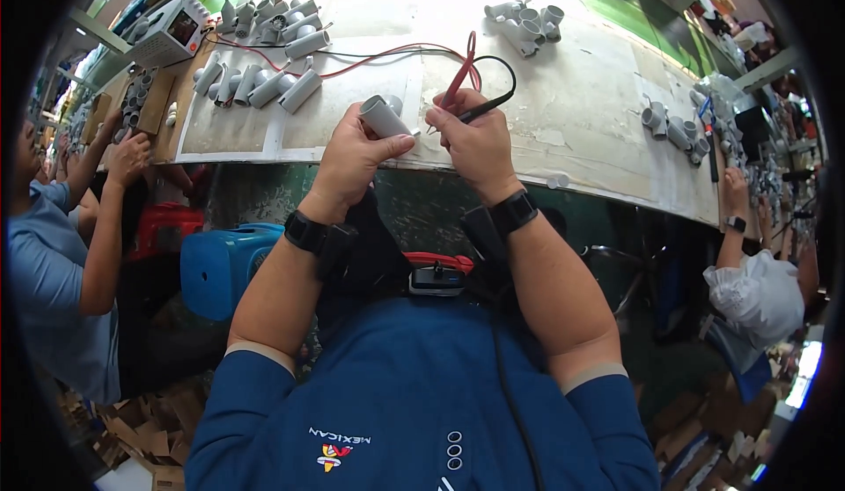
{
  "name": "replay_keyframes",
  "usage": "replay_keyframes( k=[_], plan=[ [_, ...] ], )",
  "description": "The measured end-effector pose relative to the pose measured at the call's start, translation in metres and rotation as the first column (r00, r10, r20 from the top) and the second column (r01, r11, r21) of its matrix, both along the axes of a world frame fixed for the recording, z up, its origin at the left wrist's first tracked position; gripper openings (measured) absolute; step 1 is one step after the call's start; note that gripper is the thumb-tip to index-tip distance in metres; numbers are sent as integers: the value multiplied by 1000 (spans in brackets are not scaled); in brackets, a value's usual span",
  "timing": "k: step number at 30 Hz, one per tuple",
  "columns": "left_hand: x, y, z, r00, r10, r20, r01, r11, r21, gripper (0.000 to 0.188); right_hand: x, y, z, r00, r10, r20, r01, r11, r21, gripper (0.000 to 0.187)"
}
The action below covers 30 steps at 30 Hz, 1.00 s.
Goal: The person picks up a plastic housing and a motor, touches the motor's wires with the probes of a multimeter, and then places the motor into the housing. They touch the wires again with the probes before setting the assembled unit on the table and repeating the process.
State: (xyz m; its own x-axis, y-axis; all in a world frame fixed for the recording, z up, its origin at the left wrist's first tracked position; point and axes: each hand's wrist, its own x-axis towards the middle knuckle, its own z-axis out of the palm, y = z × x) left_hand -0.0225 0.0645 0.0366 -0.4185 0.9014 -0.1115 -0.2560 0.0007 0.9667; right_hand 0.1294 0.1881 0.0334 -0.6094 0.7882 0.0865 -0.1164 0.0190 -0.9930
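Note:
My left hand is wrapped round a grey plastic cylinder-shaped part, tilted with its open end up and to the left. Held together in my right hand are a red test probe and a black test probe. Their tips point toward the lower end of the grey part, close beside it; I cannot tell whether they touch it. Both hands are over the front edge of the white worktable. From the probes, a red lead and a black lead run left across the tabletop.
Similar grey parts lie in groups at the back left, nearer left, back right and far right. A white boxy instrument stands far left. Co-workers sit on both sides. A blue stool stands below the table.

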Motion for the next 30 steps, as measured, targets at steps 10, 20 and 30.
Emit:
replay_keyframes(
  k=[10,20,30],
  plan=[
    [13,-4,-2,974,-27,-224,23,1000,-21,61,-9,0,-2,998,-42,44,41,999,26,18],
    [17,-2,-3,933,-20,-358,5,999,-42,66,-11,-1,-8,988,-88,128,66,983,169,20],
    [15,-7,-2,944,85,-318,-77,996,38,60,-22,-5,-12,986,-97,139,58,963,261,19]
  ],
)
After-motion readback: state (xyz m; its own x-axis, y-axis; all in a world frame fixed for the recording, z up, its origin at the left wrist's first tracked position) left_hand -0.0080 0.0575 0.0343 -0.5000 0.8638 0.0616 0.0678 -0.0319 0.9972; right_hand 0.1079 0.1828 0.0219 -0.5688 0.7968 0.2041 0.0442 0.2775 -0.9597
